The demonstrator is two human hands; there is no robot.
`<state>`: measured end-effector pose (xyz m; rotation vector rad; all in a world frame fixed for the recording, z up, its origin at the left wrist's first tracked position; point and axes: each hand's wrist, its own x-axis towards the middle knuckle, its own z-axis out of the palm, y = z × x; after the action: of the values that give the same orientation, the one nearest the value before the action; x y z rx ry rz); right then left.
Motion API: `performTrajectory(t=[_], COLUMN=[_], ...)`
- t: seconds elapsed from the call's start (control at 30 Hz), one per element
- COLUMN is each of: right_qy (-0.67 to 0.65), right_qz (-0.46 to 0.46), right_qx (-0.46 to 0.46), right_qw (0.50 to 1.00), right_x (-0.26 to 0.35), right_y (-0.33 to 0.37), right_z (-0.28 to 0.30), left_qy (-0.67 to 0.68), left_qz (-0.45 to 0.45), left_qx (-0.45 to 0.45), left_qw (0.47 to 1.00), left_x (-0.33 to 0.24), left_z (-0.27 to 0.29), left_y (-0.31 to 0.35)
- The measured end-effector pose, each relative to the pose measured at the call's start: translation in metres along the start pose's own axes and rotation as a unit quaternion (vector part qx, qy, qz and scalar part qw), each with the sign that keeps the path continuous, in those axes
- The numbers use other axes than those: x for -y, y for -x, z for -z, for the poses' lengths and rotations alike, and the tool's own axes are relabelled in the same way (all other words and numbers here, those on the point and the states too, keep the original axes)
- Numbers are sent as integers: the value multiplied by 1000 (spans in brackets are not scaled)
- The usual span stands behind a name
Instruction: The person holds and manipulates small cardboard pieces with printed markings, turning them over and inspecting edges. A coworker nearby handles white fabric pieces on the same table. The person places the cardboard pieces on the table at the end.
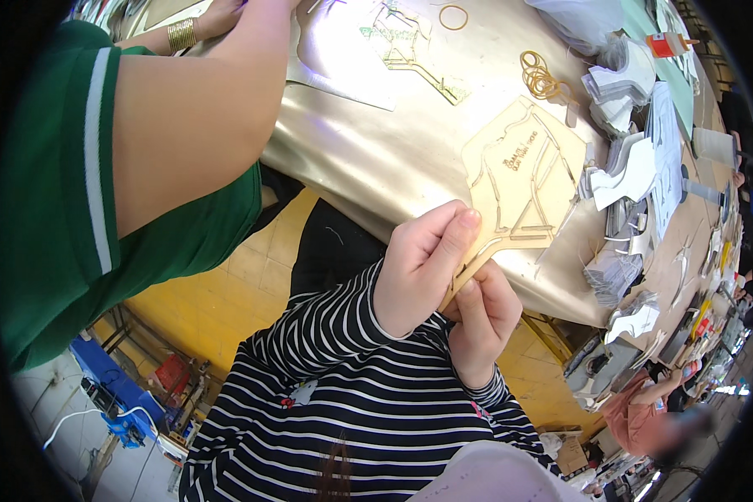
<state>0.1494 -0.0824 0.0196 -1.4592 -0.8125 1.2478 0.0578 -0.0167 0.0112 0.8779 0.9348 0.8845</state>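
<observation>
- While its long axis runs far and right, the tan template [519, 180] lies beyond the fingers [463, 230].
- Left hand [422, 272] pinches its left edge; right hand [485, 322], its near end.

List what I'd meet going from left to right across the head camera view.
A co-worker's green sleeve, a gold bracelet, your left hand, the pale slotted board, stacked white pieces, a small bottle with a red label.
</observation>
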Motion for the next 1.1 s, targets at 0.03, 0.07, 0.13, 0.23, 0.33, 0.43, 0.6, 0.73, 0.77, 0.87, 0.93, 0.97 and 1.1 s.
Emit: performTrajectory(t=[0.03, 0.07, 0.13, 0.23, 0.33, 0.43, 0.6, 0.73, 0.77, 0.87, 0.93, 0.97, 1.1], right_qy=[23, 72, 154, 132, 42, -2, -33, -54, -64, -63, -53, -51, -62], right_qz=[47, 75, 180, 119, 24, -1, 44, 32, 29, 19, 8, 4, -21], right_qx=[7, 24, 75, 148, 94, 53, -14, -10, -9, -12, -7, -9, 0], right_qw=[999, 994, 968, 973, 994, 999, 998, 998, 997, 998, 999, 999, 998], right_x=[1, 1, 1, 5, 2, -2, -7, -7, -7, -6, -5, -4, -1], right_y=[-2, -6, -16, -15, -7, 0, 4, 4, 4, 4, 3, 3, 1], right_z=[0, 2, 10, 21, 17, 9, -4, -4, -4, -5, -5, -5, -5], left_qy=[-19, -37, -38, 25, 69, -10, -9, -39, -41, -46, -49, -60, -63], left_qz=[6, 12, 40, 86, 76, 25, 8, -5, -13, -19, -13, -19, -35], left_qx=[7, 14, 39, 58, 46, 37, 12, 1, -3, -16, -28, -37, -63], left_qw=[1000, 999, 998, 994, 994, 999, 1000, 999, 999, 999, 998, 997, 995], left_x=[-1, -3, -5, -6, -5, -4, -3, 1, 2, 3, 4, 5, 9], left_z=[1, 3, 8, 8, 5, 5, 1, 0, 0, 1, 0, 0, -1], left_y=[1, 1, 1, 1, 1, 1, 3, 4, 4, 4, 5, 5, 5])
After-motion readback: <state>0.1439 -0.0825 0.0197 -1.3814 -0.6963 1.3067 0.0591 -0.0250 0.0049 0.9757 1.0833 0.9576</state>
